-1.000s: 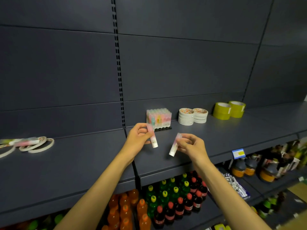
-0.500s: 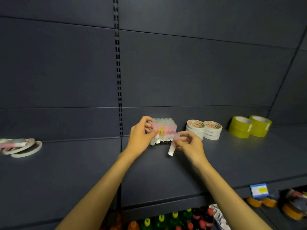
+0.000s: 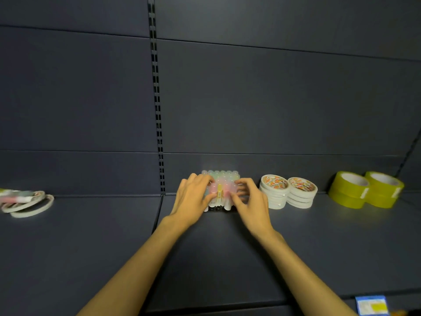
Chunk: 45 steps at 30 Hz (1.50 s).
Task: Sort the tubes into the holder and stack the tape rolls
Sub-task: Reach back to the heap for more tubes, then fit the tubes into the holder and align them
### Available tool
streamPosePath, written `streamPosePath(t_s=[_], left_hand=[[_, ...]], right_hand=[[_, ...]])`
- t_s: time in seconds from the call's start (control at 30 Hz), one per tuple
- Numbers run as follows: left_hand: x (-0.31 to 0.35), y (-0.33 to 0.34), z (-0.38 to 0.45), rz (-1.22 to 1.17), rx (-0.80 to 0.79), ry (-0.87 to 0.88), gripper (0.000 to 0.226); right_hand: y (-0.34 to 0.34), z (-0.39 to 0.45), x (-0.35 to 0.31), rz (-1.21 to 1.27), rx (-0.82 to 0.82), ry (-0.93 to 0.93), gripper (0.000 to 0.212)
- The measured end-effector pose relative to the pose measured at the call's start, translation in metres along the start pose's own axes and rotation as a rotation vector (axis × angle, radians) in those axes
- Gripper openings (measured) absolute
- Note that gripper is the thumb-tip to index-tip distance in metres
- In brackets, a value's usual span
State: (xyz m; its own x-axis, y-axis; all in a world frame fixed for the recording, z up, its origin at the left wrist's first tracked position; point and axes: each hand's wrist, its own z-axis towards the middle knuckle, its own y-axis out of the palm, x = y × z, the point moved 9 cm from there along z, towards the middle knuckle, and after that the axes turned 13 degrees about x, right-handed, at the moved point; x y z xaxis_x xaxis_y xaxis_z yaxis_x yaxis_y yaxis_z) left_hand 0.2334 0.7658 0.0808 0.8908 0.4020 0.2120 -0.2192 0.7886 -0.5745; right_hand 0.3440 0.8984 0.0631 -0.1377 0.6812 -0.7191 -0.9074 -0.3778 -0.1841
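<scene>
At the back of the dark shelf (image 3: 227, 258), both hands are on the tube holder (image 3: 220, 201). Left hand (image 3: 193, 199) has fingers curled against the holder's left front, on a pink tube (image 3: 213, 187); can't tell if it pinches the tube or just pushes it down. Right hand (image 3: 248, 201) has fingers bent over the right front tubes, grip hidden too. A second ago each hand held a loose tube in the air, away from the holder; now both have moved in and no tube is visible apart from the block, so those two are probably being seated in their slots. That would bring the tube sorting near done here.

Just right of the holder, two stacks of white tape rolls (image 3: 288, 191) stand side by side, touching. Further right, two stacks of yellow tape rolls (image 3: 364, 190), also neat. Far left, well apart, thin white tape rolls (image 3: 29, 202) lie loose and overlapping with something pink on top, blurred. Those likely still need stacking.
</scene>
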Motion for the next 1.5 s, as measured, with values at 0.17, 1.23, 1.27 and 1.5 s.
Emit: streamPosePath(t_s=[0.17, 1.23, 1.27, 1.5], left_hand=[[-0.005, 0.011, -0.005, 0.081, -0.002, 0.035, 0.029], [-0.040, -0.057, -0.028, 0.148, -0.089, -0.223, 0.054], [-0.045, -0.068, -0.033, 0.175, -0.075, -0.241, 0.052], [-0.095, -0.151, -0.087, 0.335, -0.079, -0.371, 0.050]], right_hand=[[0.014, 0.002, 0.004, -0.031, -0.045, -0.101, 0.022], [0.047, 0.006, -0.049, -0.359, -0.229, -0.467, 0.029], [0.055, -0.003, -0.059, -0.294, -0.255, -0.473, 0.029], [0.131, -0.074, -0.120, -0.052, -0.453, -0.448, 0.024]])
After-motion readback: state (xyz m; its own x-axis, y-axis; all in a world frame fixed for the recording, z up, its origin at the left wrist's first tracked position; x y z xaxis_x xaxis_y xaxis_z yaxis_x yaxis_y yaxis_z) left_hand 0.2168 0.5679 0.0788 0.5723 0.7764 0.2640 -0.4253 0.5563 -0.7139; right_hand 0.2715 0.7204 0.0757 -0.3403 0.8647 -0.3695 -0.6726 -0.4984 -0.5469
